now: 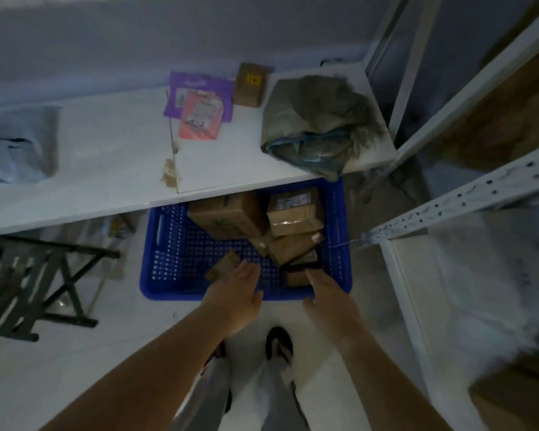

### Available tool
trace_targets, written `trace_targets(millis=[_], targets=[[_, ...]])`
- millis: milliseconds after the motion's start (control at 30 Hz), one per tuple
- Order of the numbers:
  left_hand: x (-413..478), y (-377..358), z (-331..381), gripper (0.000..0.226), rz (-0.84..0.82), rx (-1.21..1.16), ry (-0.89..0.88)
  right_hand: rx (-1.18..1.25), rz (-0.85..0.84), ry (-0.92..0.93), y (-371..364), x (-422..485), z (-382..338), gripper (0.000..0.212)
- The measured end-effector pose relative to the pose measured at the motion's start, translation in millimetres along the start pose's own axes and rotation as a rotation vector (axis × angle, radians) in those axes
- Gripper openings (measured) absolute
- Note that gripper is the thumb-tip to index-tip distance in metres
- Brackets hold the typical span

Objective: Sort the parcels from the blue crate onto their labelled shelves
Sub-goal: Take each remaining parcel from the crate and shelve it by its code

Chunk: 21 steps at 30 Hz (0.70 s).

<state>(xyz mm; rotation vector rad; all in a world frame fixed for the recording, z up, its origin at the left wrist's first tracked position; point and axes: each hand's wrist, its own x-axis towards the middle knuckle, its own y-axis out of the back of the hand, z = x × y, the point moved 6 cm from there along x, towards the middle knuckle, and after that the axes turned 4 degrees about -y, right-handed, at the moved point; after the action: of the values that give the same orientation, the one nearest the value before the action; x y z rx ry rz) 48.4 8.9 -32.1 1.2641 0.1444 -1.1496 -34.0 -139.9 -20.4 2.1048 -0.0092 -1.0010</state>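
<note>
The blue crate (pixel 168 290) sits on the floor, its far end tucked under a white shelf (pixel 106 169). Inside are several cardboard parcels: a large box (pixel 227 219), a labelled box (pixel 293 213), a flatter one (pixel 293 247) and a small dark-topped box (pixel 296 273). My left hand (pixel 237 293) reaches over the crate's front edge. Its fingers are spread beside a small tilted brown parcel (pixel 223 264), and no grip on that parcel is visible. My right hand (pixel 327 293) is open, fingertips at the dark-topped box.
The white shelf holds pink and purple mailers (pixel 199 116), a small brown box (pixel 251 85) and a crumpled grey-green bag (pixel 318 119). A white perforated metal rack (pixel 448 206) stands at the right, a black folding stand (pixel 28 281) on the left. My sandalled feet (pixel 279 340) are just before the crate.
</note>
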Motion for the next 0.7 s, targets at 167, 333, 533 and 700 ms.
trace_targets(millis=[167,333,533,700], targets=[[105,-29,-38,0.058,0.020,-0.063,0.043,0.270,0.009,-0.126,-25,105,36,0.037],[191,-94,-75,0.062,-0.099,-0.170,0.084,0.693,0.017,-0.338,-53,216,78,0.055],[288,-134,-98,0.061,-0.067,-0.281,0.064,0.955,0.083,-0.651,-71,334,114,0.114],[340,-154,-113,0.060,0.013,-0.794,0.063,1.113,0.028,-0.618,-75,400,108,0.084]])
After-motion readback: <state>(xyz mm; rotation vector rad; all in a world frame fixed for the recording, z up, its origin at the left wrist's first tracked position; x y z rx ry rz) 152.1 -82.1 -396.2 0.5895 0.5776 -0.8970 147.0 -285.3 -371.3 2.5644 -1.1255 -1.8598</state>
